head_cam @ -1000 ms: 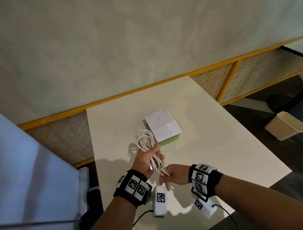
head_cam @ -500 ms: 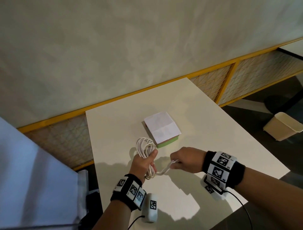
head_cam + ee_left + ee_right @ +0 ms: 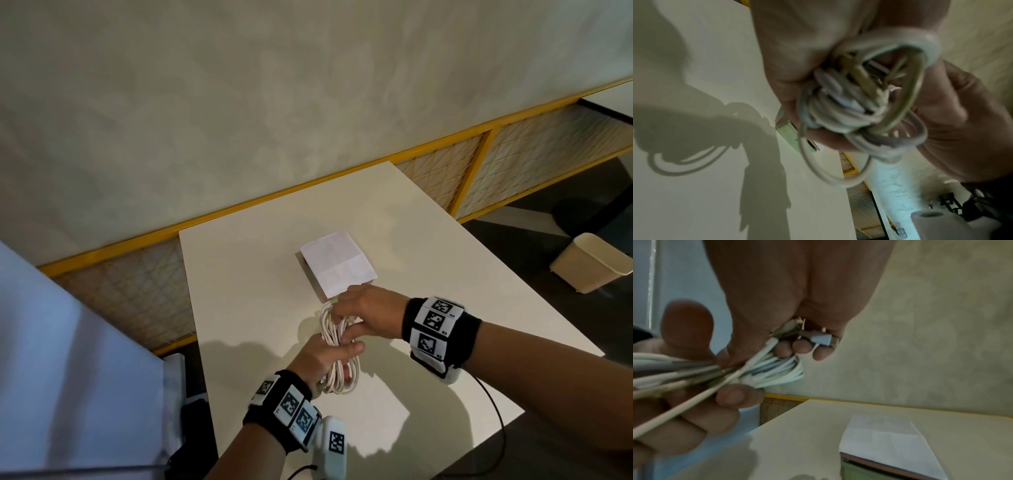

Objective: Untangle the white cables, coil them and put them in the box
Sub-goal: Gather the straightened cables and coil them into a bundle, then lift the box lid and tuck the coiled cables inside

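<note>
Both hands are up over the near middle of the pale surface (image 3: 445, 260), working one bundle of white cables (image 3: 339, 346) between them. The left hand (image 3: 320, 358) has its fingers and thumb wrapped round the waist of the coil, so loops stick out above and below the fist; the lower loops hang just over the surface and throw a ringed shadow on it in the left wrist view. The right hand (image 3: 368, 313) comes in from the right, its fingers curled down onto the top of the same coil, and the right wrist view shows a small plug end (image 3: 823, 339) tucked against those fingers (image 3: 801, 347).

The box (image 3: 337, 265) sits just beyond the right hand's knuckles, a white paper flap lying across its top and a strip of green side showing at the near edge. The cables are not in it; they are held just in front of it.

There is bare surface to the left of the hands and to the far right corner. The back edge runs up against a yellow rail (image 3: 239, 210) below the wall. Off the right edge, on the floor, stands a beige bin (image 3: 592, 263), well apart.
</note>
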The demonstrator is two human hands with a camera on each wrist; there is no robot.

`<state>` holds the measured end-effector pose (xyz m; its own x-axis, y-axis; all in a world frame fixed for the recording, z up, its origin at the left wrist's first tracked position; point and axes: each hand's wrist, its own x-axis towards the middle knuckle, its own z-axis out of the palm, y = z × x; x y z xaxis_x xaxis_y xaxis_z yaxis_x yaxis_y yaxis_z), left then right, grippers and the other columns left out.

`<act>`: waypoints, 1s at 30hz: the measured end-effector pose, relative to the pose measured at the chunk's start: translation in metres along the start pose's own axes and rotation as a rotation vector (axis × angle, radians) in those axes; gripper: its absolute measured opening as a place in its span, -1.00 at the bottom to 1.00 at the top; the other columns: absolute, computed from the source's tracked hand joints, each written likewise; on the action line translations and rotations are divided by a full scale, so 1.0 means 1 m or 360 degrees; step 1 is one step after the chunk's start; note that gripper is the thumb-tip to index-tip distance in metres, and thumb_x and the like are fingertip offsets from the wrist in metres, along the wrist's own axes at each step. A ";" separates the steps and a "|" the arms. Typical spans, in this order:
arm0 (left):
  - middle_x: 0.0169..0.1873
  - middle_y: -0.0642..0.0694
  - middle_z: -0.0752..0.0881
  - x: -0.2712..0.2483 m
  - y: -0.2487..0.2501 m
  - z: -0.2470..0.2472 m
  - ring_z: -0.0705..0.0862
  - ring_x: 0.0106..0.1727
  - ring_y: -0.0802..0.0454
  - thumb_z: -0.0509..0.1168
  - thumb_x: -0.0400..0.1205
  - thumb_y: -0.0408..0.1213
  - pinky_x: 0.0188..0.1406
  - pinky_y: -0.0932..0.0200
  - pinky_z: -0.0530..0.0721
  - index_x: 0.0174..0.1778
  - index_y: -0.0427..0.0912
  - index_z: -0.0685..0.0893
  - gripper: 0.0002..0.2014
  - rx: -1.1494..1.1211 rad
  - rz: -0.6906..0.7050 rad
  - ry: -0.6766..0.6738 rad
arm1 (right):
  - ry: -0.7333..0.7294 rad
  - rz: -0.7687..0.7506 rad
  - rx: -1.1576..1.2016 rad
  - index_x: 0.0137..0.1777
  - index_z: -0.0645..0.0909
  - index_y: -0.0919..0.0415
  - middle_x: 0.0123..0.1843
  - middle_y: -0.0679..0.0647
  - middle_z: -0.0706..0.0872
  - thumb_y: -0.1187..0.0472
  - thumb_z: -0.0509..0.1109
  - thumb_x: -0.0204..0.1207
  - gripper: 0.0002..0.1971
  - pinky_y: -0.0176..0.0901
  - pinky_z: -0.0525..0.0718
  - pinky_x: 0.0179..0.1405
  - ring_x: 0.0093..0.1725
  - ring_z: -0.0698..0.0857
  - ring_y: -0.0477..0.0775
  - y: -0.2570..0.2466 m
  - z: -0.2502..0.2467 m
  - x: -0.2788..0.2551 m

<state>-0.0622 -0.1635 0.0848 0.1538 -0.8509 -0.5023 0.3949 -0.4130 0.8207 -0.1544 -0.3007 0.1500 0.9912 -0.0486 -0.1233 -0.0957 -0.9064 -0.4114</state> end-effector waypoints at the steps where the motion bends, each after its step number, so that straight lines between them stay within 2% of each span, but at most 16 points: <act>1: -0.59 -0.02 0.61 0.000 0.000 0.001 0.59 -0.60 0.09 0.45 0.42 -0.41 -0.54 0.30 0.52 -0.28 -0.21 0.68 -0.92 0.0018 -0.0016 -0.0002 | 0.0024 -0.0010 0.0075 0.07 0.63 0.27 -0.06 0.22 0.64 0.09 0.49 0.42 -0.69 -0.06 0.51 -0.12 -0.13 0.58 0.18 0.000 0.003 0.000; 4: -0.51 -0.21 0.59 0.002 -0.003 0.001 0.53 -0.57 -0.05 0.51 0.31 -0.30 -0.55 0.27 0.44 -0.22 -0.30 0.75 -0.81 0.0091 -0.0109 0.0039 | 0.0068 0.0048 0.0190 0.16 0.57 0.25 0.09 0.20 0.49 0.13 0.52 0.40 -0.62 -0.15 0.49 -0.22 -0.24 0.53 0.10 0.000 0.008 0.001; 6: -0.37 -0.31 0.57 0.002 -0.004 0.001 0.50 -0.55 -0.07 0.52 0.29 -0.27 -0.54 0.22 0.39 -0.13 -0.36 0.77 -0.70 0.0056 -0.0159 0.0029 | 0.0086 0.0071 0.0214 0.26 0.53 0.17 0.18 0.15 0.45 0.12 0.53 0.39 -0.54 -0.16 0.52 -0.16 -0.17 0.59 0.14 0.003 0.010 0.002; 7: -0.38 -0.32 0.58 0.002 -0.004 0.001 0.51 -0.58 -0.07 0.51 0.31 -0.28 -0.56 0.24 0.40 -0.17 -0.38 0.76 -0.74 0.0045 -0.0167 0.0031 | 0.0106 0.0066 0.0202 0.30 0.51 0.13 0.20 0.13 0.46 0.09 0.54 0.38 -0.50 -0.15 0.51 -0.10 -0.12 0.59 0.12 0.004 0.011 0.003; 10: -0.55 -0.16 0.63 0.000 -0.003 0.002 0.56 -0.62 -0.01 0.44 0.42 -0.33 -0.58 0.26 0.46 -0.41 -0.30 0.69 -0.86 -0.0008 -0.0164 0.0054 | 0.0200 0.0133 0.0187 0.46 0.36 -0.10 0.38 0.10 0.44 -0.09 0.53 0.31 -0.29 -0.03 0.45 0.22 0.20 0.50 0.11 0.013 0.016 0.002; 13: -0.61 -0.10 0.59 0.000 -0.007 0.001 0.52 -0.68 0.03 0.41 0.48 -0.35 -0.64 0.28 0.45 -0.40 -0.26 0.61 -0.84 -0.0179 -0.0191 0.0150 | 0.0332 0.0346 0.0473 0.56 0.07 -0.26 0.60 0.02 0.19 -0.29 0.46 0.27 -0.10 0.04 0.24 0.50 0.54 0.23 0.09 0.020 0.024 -0.005; 15: -0.63 -0.08 0.54 0.000 -0.010 -0.004 0.47 -0.71 0.06 0.40 0.56 -0.31 -0.68 0.29 0.40 -0.40 -0.21 0.58 -0.77 -0.0289 -0.0252 0.0230 | 0.0511 0.0476 0.0774 0.56 0.02 -0.23 0.56 -0.05 0.20 -0.26 0.39 0.37 -0.17 -0.06 0.36 0.45 0.51 0.31 0.05 0.023 0.031 -0.012; 17: -0.58 -0.11 0.50 0.001 -0.012 -0.007 0.48 -0.66 0.03 0.41 0.57 -0.20 -0.61 0.24 0.40 -0.43 -0.18 0.60 -0.73 -0.0340 -0.0289 0.0283 | 0.0618 0.0616 0.0967 0.56 0.10 -0.15 0.44 -0.13 0.28 -0.05 0.34 0.52 -0.33 -0.33 0.50 0.18 0.28 0.54 0.02 0.024 0.039 -0.019; 18: -0.57 -0.11 0.47 0.002 -0.014 -0.009 0.49 -0.64 0.02 0.40 0.58 -0.16 -0.54 0.19 0.43 -0.43 -0.17 0.60 -0.72 -0.0371 -0.0293 0.0293 | 0.0619 0.0660 0.0974 0.55 0.15 -0.12 0.40 -0.14 0.33 0.03 0.30 0.57 -0.41 -0.48 0.50 0.05 0.16 0.59 -0.07 0.023 0.042 -0.021; 19: -0.58 -0.10 0.45 0.003 -0.015 -0.009 0.51 -0.62 0.00 0.39 0.59 -0.15 -0.47 0.16 0.46 -0.44 -0.16 0.58 -0.69 -0.0398 -0.0291 0.0295 | 0.0598 0.0681 0.0949 0.54 0.20 -0.11 0.36 -0.14 0.37 0.07 0.28 0.59 -0.46 -0.55 0.49 -0.03 0.07 0.59 -0.21 0.022 0.046 -0.022; 21: -0.62 -0.09 0.41 0.004 -0.018 -0.010 0.58 -0.59 -0.04 0.37 0.61 -0.13 -0.29 0.08 0.48 -0.51 -0.14 0.57 -0.64 -0.0408 -0.0285 0.0277 | 0.0529 0.0682 0.0921 0.54 0.25 -0.07 0.32 -0.12 0.45 0.09 0.25 0.61 -0.50 -0.53 0.49 -0.03 -0.04 0.55 -0.36 0.021 0.052 -0.020; 22: -0.62 -0.09 0.41 0.004 -0.018 -0.010 0.62 -0.57 -0.07 0.37 0.61 -0.15 -0.23 0.07 0.48 -0.51 -0.15 0.57 -0.64 -0.0396 -0.0285 0.0284 | 0.0483 0.0695 0.0920 0.53 0.26 -0.06 0.28 -0.11 0.49 0.09 0.25 0.61 -0.51 -0.43 0.52 -0.01 -0.11 0.56 -0.34 0.021 0.054 -0.018; 23: -0.63 -0.09 0.42 0.005 -0.018 -0.010 0.63 -0.57 -0.08 0.37 0.61 -0.19 -0.22 0.06 0.49 -0.49 -0.18 0.57 -0.66 -0.0377 -0.0290 0.0314 | 0.0430 0.0732 0.0913 0.52 0.29 -0.03 0.22 -0.10 0.53 0.09 0.25 0.61 -0.52 -0.33 0.54 -0.01 -0.19 0.59 -0.22 0.022 0.056 -0.016; 25: -0.64 -0.10 0.46 0.008 -0.019 -0.014 0.62 -0.60 -0.08 0.37 0.60 -0.30 -0.30 0.10 0.53 -0.42 -0.25 0.54 -0.72 -0.0336 -0.0319 0.0413 | 0.0311 0.0844 0.0861 0.44 0.39 0.03 0.11 -0.07 0.59 0.08 0.26 0.60 -0.59 -0.23 0.52 -0.03 -0.23 0.60 0.00 0.028 0.060 -0.013; 27: -0.61 -0.10 0.52 0.011 -0.020 -0.020 0.63 -0.58 -0.05 0.38 0.60 -0.35 -0.43 0.16 0.56 -0.38 -0.27 0.55 -0.76 -0.0276 -0.0342 0.0541 | 0.0154 0.0949 0.0715 0.38 0.45 0.08 0.14 0.01 0.61 0.08 0.26 0.60 -0.64 -0.21 0.49 0.02 -0.12 0.59 0.05 0.038 0.066 -0.010; 30: -0.58 -0.16 0.68 0.016 -0.023 -0.034 0.66 -0.58 -0.01 0.39 0.58 -0.40 -0.51 0.22 0.57 -0.36 -0.34 0.63 -0.80 -0.0231 -0.0316 0.0726 | -0.0063 0.1090 0.0504 0.44 0.39 0.13 0.34 0.14 0.55 0.11 0.23 0.60 -0.59 -0.10 0.47 0.27 0.24 0.57 0.14 0.055 0.080 -0.004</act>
<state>-0.0375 -0.1568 0.0489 0.4296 -0.5196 -0.7386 0.5729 -0.4754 0.6676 -0.1709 -0.3172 0.0554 0.6972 -0.5373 -0.4745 -0.7168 -0.5150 -0.4701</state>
